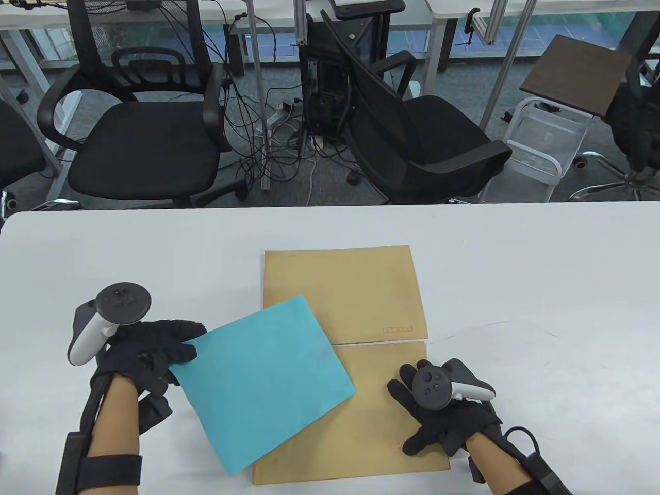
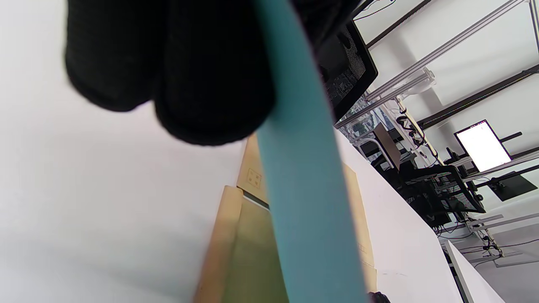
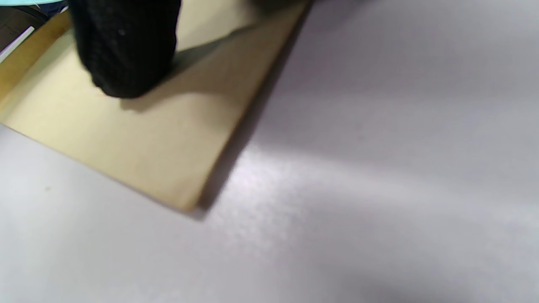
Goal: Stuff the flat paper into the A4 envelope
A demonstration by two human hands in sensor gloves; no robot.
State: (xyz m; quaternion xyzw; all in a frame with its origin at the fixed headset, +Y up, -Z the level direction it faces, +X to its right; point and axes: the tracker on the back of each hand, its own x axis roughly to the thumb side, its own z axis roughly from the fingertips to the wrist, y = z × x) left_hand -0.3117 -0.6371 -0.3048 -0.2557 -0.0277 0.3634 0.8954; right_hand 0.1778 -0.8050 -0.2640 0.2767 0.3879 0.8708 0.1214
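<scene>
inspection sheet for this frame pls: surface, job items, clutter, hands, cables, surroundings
Surface: white table, bare around the work.
Job's things: teal paper tilted, overlapping two brown envelopes, near envelope and far envelope; not inserted.
Clutter: nothing seen.
Grippers: left hand pinches the paper's edge; right hand rests on the near envelope.
Cables: floor cables tangled beyond the table.
Surroundings: office chairs, white cart.
</scene>
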